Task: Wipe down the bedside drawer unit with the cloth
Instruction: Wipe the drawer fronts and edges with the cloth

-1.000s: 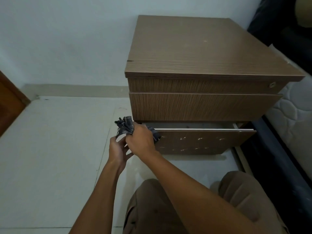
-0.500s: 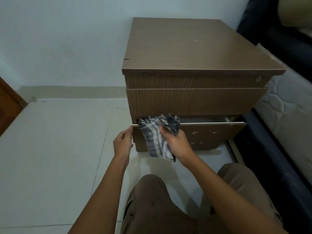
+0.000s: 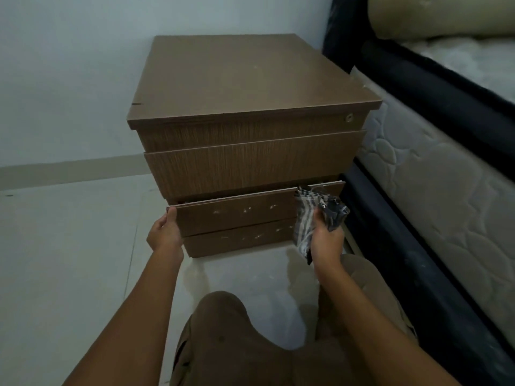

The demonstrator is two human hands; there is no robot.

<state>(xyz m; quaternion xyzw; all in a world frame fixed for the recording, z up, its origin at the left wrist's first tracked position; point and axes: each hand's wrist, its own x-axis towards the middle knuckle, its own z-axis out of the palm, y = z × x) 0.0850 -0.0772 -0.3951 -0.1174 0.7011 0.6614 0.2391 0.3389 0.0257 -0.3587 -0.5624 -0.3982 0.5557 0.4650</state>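
No logos or writing anywhere on the drawer unit (image 3: 250, 87). Right hand (image 3: 326, 240) is clamped on the striped cloth (image 3: 309, 215), pressed to the bottom drawer (image 3: 237, 215) front's right end. Left hand (image 3: 164, 232) grips that drawer's left edge.

no readable text, labels, brands or numbers on any surface in view

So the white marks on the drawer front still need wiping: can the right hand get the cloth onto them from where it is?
Probably yes. The right hand holds the cloth against the right end of the bottom drawer front, and the marks lie just leftward with nothing between. The left hand grips the far left edge, clear of them.
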